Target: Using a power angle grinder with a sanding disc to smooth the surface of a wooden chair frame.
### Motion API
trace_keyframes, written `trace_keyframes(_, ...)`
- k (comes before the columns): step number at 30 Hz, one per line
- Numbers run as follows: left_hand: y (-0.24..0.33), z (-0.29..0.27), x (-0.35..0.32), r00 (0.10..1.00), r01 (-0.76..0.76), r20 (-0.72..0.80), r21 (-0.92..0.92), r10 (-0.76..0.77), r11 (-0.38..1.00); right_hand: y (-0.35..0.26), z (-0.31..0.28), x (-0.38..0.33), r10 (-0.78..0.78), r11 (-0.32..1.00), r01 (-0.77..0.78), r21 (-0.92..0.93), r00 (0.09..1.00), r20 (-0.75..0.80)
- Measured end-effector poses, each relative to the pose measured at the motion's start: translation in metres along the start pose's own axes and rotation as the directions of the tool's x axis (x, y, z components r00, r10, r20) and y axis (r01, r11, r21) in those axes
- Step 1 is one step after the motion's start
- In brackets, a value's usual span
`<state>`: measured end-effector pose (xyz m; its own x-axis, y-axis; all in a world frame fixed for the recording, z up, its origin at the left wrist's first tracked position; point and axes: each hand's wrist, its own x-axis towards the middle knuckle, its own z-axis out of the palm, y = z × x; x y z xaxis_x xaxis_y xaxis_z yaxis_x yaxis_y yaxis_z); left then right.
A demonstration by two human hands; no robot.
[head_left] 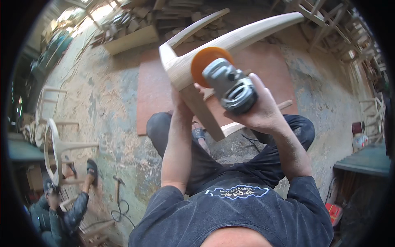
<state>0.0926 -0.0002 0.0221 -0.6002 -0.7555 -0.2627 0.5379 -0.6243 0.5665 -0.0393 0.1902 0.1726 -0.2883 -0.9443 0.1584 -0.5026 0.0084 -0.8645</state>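
A pale wooden chair frame (230,43) with a curved top rail stands tilted in front of me, between my knees. My right hand (265,107) is wrapped round the body of an angle grinder (232,88), grey with a dark end. Its orange sanding disc (205,61) lies against the frame, near the joint of rail and leg; I cannot tell whether it spins. Below that joint, my left hand (181,101) grips the chair frame by its leg. That hand is partly hidden behind the wood, with some fingertips showing beside the disc.
A reddish board (154,82) lies on the worn floor under the chair. Wood offcuts (131,24) are piled at the back, with more chair frames (333,29) at far right. Lower left, another person (57,214) sits by a chair frame (55,148), near a hammer (118,187) and a cable.
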Motion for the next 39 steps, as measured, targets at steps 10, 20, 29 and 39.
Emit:
trace_keyframes(10, -0.003, -0.042, 0.014, 0.98, 0.132, 0.168, -0.174, -0.103, 0.976, 0.024, -0.046, 0.005, 0.042, 0.993, -0.026, 0.117, 0.99, -0.138)
trace_keyframes(20, 0.007, -0.041, 0.019, 0.977, 0.094, 0.202, -0.121, -0.068, 0.988, 0.063, -0.127, 0.018, 0.192, 0.953, -0.06, 0.296, 0.877, -0.44)
trace_keyframes(29, 0.021, -0.01, 0.023, 0.994, 0.086, 0.075, -0.045, -0.083, 0.995, 0.038, 0.016, 0.013, 0.005, 0.983, 0.017, 0.183, 0.993, -0.119)
trace_keyframes(39, 0.025, -0.004, 0.024, 0.999, -0.035, 0.031, 0.125, 0.031, 0.992, 0.05, 0.039, 0.028, -0.097, 0.973, 0.121, 0.195, 0.987, -0.128)
